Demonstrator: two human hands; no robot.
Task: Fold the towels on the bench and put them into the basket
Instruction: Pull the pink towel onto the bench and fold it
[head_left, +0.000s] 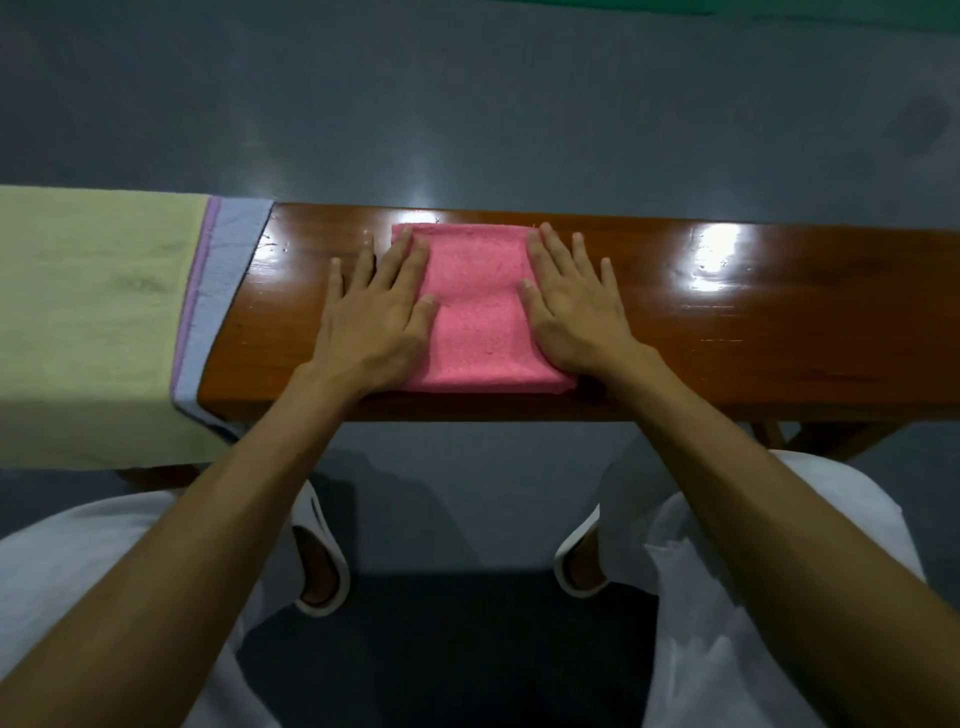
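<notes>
Head view shows both hands, left (371, 317) and right (574, 306), flat and open, pressing the folded pink towel (480, 312) on the counter (753, 312); green towel (93, 322) unfolded, basket unseen

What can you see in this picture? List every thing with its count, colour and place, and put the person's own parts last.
pink towel: one, pink, folded, mid-bench
yellow-green towel: one, pale yellow-green, draped over the bench's left end
lilac towel: one, lilac, edge showing beneath the yellow-green one
blue-grey towel: one, blue-grey, edge showing beneath the lilac one
bench: one, glossy brown wood, across the view
floor: grey, all around
basket: none in view
slippers: two, white, on the feet below the bench
trousers: white, bottom corners
left hand: flat on the pink towel's left edge
right hand: flat on its right edge
</notes>
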